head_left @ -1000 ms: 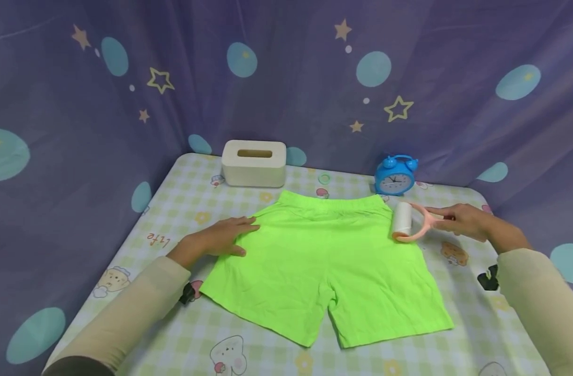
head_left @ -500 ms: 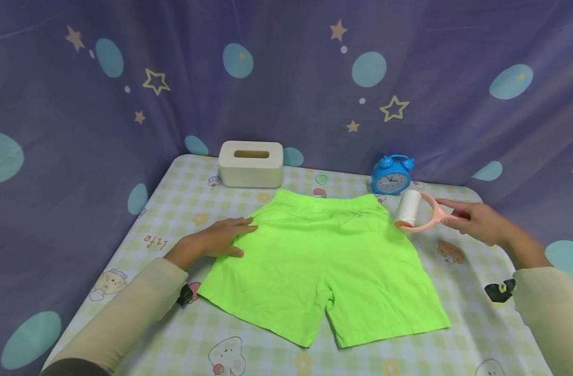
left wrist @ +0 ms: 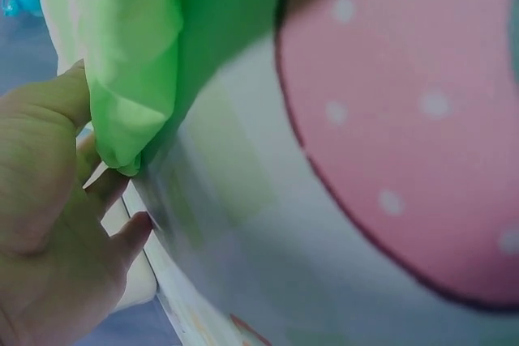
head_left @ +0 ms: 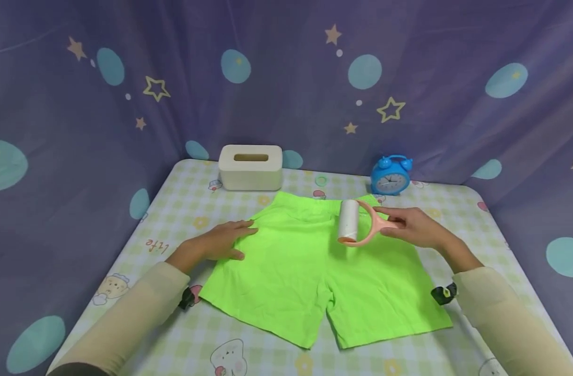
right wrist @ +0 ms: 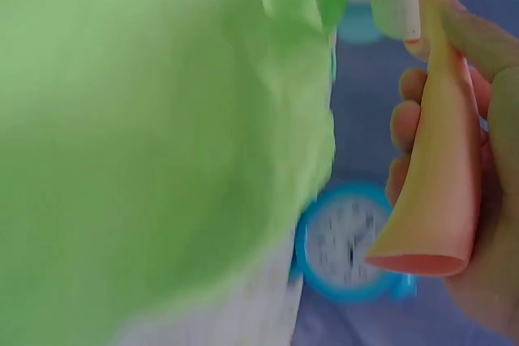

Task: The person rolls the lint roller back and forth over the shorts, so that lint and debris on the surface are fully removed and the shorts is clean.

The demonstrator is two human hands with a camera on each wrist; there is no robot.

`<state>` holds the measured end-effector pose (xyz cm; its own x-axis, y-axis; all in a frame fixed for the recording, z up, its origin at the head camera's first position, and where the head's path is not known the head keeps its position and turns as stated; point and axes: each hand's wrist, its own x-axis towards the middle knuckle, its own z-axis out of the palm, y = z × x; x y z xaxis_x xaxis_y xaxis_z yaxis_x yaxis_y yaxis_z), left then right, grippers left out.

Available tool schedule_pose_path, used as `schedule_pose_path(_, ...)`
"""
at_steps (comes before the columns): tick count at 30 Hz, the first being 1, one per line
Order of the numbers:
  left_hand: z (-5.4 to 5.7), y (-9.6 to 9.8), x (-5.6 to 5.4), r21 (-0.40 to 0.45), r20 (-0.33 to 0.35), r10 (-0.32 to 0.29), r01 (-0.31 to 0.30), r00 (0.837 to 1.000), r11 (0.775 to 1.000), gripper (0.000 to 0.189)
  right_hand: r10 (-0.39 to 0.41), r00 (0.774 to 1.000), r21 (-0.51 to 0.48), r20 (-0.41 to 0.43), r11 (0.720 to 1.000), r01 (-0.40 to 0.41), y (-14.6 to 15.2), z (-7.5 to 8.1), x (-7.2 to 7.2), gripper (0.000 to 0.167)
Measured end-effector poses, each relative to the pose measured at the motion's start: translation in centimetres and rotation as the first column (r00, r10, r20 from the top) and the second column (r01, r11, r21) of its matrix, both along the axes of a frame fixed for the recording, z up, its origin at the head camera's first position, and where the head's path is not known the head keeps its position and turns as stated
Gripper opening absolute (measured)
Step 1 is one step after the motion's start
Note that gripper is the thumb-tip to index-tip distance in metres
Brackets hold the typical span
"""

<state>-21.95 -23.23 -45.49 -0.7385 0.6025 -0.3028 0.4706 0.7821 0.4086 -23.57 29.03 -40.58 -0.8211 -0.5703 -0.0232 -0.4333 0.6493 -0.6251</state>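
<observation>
Bright green shorts (head_left: pixel 286 266) lie spread out on the checked cloth, waistband toward the back. My left hand (head_left: pixel 222 240) rests with extended fingers on their left edge; in the left wrist view the fingers (left wrist: pixel 122 241) lie along the green fabric. My right hand (head_left: pixel 415 227) grips the pink handle of a lint roller (head_left: pixel 348 222), whose white roll is over the upper part of the shorts, right of centre. From the right wrist view, fingers and thumb curl round the flared pink handle (right wrist: pixel 438 176).
At the back left stands a cream tissue box (head_left: pixel 250 169). A blue alarm clock (head_left: pixel 390 176) stands at the back right, with a small green ring (head_left: pixel 321 180) between them. A purple patterned curtain (head_left: pixel 286 94) hangs behind the table.
The lint roller first shifted off the shorts' right edge toward the back right, then my right hand brought it left over the shorts. My left hand has stayed in place.
</observation>
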Motion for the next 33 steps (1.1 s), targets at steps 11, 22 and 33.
schedule_pose_path(11, 0.4, 0.1, -0.2, 0.013, -0.014, -0.004, 0.004, 1.000, 1.000, 0.076, 0.106, 0.994, -0.032, 0.016, 0.994, -0.106, -9.1, -1.9, -0.2, 0.060)
schedule_pose_path(22, 0.1, -0.1, -0.2, -0.004, -0.103, -0.030, 0.030, 0.994, 1.000, 0.076, 0.185, 0.979, 0.018, -0.083, 0.983, -0.185, -15.8, -2.2, -0.2, 0.058)
schedule_pose_path(33, -0.8, -0.3, 0.5, 0.023, -0.150, 0.023, -0.020, 0.988, 1.000, 0.083, 0.223, 0.970, 0.056, -0.098, 0.974, -0.219, -19.6, -3.9, -1.1, 0.059)
